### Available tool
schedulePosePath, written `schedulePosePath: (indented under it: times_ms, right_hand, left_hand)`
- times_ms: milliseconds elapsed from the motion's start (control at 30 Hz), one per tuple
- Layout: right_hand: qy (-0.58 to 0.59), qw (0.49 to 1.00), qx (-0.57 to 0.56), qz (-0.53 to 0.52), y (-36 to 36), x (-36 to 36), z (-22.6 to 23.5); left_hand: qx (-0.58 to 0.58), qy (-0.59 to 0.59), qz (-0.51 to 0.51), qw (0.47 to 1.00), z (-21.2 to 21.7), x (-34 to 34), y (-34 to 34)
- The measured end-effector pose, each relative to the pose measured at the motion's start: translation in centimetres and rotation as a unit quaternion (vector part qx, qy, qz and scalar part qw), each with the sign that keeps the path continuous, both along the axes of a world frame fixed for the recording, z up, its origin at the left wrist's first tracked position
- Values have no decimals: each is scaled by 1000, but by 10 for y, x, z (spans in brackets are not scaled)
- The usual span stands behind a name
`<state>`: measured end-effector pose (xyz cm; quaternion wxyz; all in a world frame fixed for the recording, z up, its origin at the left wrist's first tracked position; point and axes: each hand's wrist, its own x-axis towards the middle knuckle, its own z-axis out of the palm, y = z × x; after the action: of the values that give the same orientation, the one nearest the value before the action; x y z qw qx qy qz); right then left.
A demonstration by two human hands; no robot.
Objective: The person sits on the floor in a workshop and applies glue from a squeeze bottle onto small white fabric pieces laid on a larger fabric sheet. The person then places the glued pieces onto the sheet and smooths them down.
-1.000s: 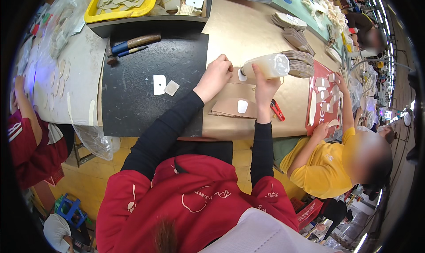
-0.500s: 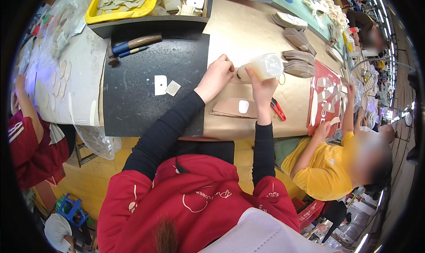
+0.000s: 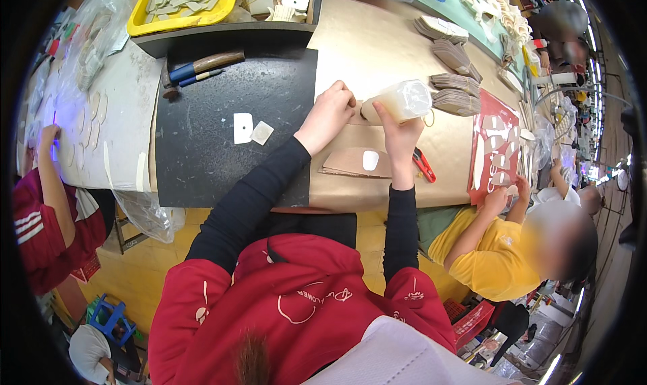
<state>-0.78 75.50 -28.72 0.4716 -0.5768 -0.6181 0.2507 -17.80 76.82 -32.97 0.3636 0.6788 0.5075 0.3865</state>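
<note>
My right hand [image 3: 399,137] is wrapped round a translucent plastic bottle [image 3: 408,101] of pale, cloudy contents. The bottle lies tilted, its narrower end toward my left hand [image 3: 330,115]. My left fingers are pinched together beside that end, over the brown-paper-covered table; what they hold, if anything, is hidden. Below my hands lies a stack of light-brown flat pieces [image 3: 344,164] with a small white rounded piece [image 3: 371,160] on top. Red-handled snips [image 3: 424,165] rest right of my right wrist.
A black mat [image 3: 202,169] at left carries a hammer [image 3: 202,67], a blue pen [image 3: 202,77], a white tag [image 3: 242,128] and a pale square [image 3: 262,132]. Behind it stands a yellow tray [image 3: 138,26] of pieces. Bundled pieces [image 3: 455,92] lie at right. Co-workers sit on both sides.
My hands and the bottle stay almost in place. The right-hand co-worker's hands have drawn together over the red sheet; the left-hand co-worker's hand has shifted right.
</note>
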Motion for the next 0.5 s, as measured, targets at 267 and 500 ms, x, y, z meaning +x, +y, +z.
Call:
schedulePosePath:
  times_ms: [267,500]
  right_hand:
    - [35,998,35,-31,8,9,0]
    - [-14,1000,21,11,-4,0,-2]
  left_hand:
    - [-46,2,-11,999,0,-2,5]
    - [-31,19,-37,999,-4,-8,11]
